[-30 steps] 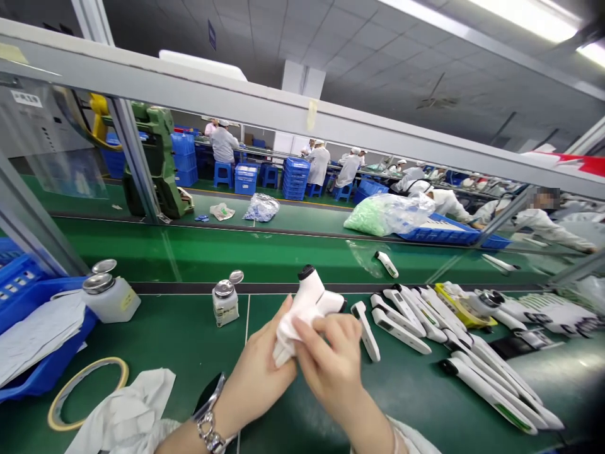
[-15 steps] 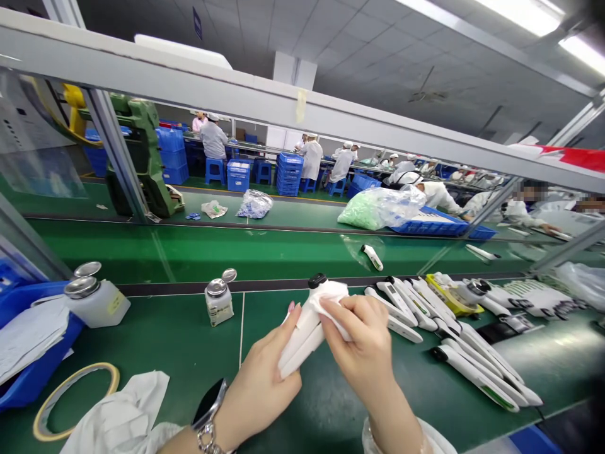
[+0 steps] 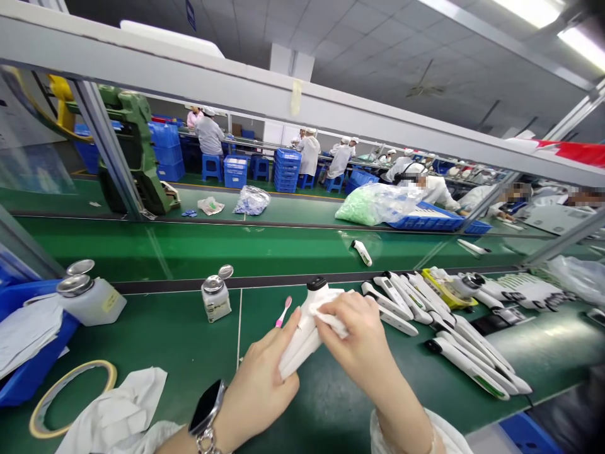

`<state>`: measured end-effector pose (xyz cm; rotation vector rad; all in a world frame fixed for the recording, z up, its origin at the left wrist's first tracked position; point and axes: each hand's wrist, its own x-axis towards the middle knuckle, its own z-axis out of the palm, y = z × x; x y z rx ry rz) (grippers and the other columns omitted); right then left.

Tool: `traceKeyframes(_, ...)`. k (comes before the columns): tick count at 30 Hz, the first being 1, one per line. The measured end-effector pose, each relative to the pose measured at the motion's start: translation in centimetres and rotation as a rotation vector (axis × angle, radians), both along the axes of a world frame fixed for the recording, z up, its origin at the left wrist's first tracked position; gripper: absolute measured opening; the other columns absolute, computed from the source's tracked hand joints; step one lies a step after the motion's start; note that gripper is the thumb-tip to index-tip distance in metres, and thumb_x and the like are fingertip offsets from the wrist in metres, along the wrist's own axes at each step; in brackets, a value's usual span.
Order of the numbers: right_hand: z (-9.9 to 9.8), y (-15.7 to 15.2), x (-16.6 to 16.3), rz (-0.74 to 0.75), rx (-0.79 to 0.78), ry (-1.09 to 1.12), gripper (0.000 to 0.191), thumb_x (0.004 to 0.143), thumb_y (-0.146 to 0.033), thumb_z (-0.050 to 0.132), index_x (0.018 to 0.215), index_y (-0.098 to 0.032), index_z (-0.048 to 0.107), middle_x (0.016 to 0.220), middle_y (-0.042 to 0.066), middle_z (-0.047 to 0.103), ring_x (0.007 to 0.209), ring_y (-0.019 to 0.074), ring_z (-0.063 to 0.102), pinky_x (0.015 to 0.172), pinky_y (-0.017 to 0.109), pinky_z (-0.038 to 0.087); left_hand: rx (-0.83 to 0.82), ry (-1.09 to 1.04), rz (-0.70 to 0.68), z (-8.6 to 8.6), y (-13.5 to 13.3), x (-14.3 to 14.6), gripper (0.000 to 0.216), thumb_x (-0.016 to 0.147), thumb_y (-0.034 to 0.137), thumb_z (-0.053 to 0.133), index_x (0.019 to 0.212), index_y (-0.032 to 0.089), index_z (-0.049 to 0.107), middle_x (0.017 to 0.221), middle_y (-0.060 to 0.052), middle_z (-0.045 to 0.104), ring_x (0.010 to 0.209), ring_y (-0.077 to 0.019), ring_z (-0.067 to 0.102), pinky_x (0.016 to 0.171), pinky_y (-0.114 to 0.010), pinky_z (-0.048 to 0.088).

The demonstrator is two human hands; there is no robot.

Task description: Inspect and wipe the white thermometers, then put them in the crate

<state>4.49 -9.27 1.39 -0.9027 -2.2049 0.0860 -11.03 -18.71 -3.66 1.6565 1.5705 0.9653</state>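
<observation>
My left hand [image 3: 262, 372] is wrapped round a white handheld thermometer [image 3: 300, 353], tilted with its black tip pointing up and away. My right hand [image 3: 354, 328] pinches a white cloth [image 3: 331, 315] and presses it against the thermometer's upper part, just below the tip. Cloth and fingers hide part of the casing. Beyond my left fingertips lies a pink and white toothbrush [image 3: 285, 310] on the green bench [image 3: 189, 353]. More white thermometers [image 3: 472, 366] lie in rows to the right of my right hand.
A small pump bottle [image 3: 216, 299] and a larger one [image 3: 92, 301] stand at left, near a blue bin [image 3: 70, 328] of papers. A tape roll [image 3: 40, 403] and crumpled white cloth [image 3: 123, 403] lie in front. Behind the bench runs a green belt [image 3: 212, 246] with a thermometer on it.
My right fingers have shifted slightly with the cloth over the thermometer. The toothbrush now shows beyond my left fingertips. The whole view has moved a little.
</observation>
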Motion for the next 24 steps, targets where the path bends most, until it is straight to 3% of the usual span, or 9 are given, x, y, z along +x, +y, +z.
traceKeyframes(3,0.0,0.2,0.0,-0.068,-0.026,-0.002,0.003,0.077,-0.020,0.059,0.075,-0.020,0.060,0.071,0.000,0.059,0.073,0.0192,0.052,0.069,0.034,0.031,-0.007,0.022,-0.010,0.2,0.0,0.0,0.083,0.068,0.008,0.040,0.143,0.035,0.017,0.112,-0.003,0.054,0.092,-0.0200,0.055,0.080,-0.031,0.043)
traceKeyframes(9,0.4,1.1,0.3,-0.020,-0.180,0.030,0.004,0.077,-0.022,0.056,0.073,-0.020,0.058,0.076,0.002,0.056,0.076,0.0194,0.052,0.069,0.033,0.035,-0.046,0.089,-0.027,0.5,-0.1,0.0,0.083,0.068,0.009,0.039,0.144,0.033,0.015,0.102,-0.004,0.054,0.087,-0.0211,0.053,0.074,-0.032,0.043)
traceKeyframes(13,1.1,1.9,0.9,0.058,-0.502,0.143,0.008,0.079,-0.027,0.054,0.074,-0.020,0.051,0.098,0.004,0.052,0.083,0.0172,0.051,0.067,0.029,0.039,-0.038,0.061,-0.044,0.7,-0.2,0.0,0.084,0.069,0.008,0.039,0.143,0.037,0.012,0.111,-0.003,0.052,0.091,-0.0206,0.052,0.077,-0.032,0.042)
traceKeyframes(15,1.4,1.9,1.2,0.124,-0.718,0.159,0.011,0.081,-0.029,0.052,0.075,-0.022,0.046,0.083,-0.001,0.050,0.066,0.0121,0.046,0.057,0.025,0.036,-0.042,0.064,-0.062,0.8,-0.3,0.0,0.084,0.069,0.008,0.039,0.143,0.039,0.011,0.110,-0.003,0.052,0.091,-0.0204,0.053,0.077,-0.032,0.042)
traceKeyframes(17,1.7,1.7,1.5,0.175,-0.826,0.162,0.012,0.081,-0.028,0.052,0.076,-0.022,0.043,0.073,-0.005,0.045,0.056,0.0092,0.038,0.050,0.022,0.031,-0.062,0.100,-0.072,0.9,-0.4,0.1,0.084,0.069,0.008,0.038,0.143,0.039,0.012,0.105,-0.003,0.052,0.089,-0.0206,0.052,0.076,-0.032,0.042)
traceKeyframes(20,1.8,1.3,1.8,0.192,-0.772,0.126,0.009,0.078,-0.022,0.054,0.074,-0.021,0.046,0.072,-0.005,0.046,0.059,0.0090,0.038,0.052,0.021,0.032,-0.079,0.161,-0.091,1.1,-0.5,0.2,0.083,0.069,0.008,0.037,0.143,0.038,0.014,0.101,-0.004,0.051,0.086,-0.0204,0.052,0.074,-0.032,0.042)
traceKeyframes(24,2.0,1.2,2.2,0.066,-0.734,0.099,0.009,0.074,-0.018,0.054,0.073,-0.021,0.046,0.061,-0.007,0.043,0.050,0.0079,0.034,0.045,0.021,0.028,-0.062,0.188,-0.109,1.0,-0.5,0.2,0.082,0.070,0.008,0.037,0.143,0.038,0.013,0.098,-0.003,0.050,0.083,-0.0192,0.051,0.072,-0.031,0.041)
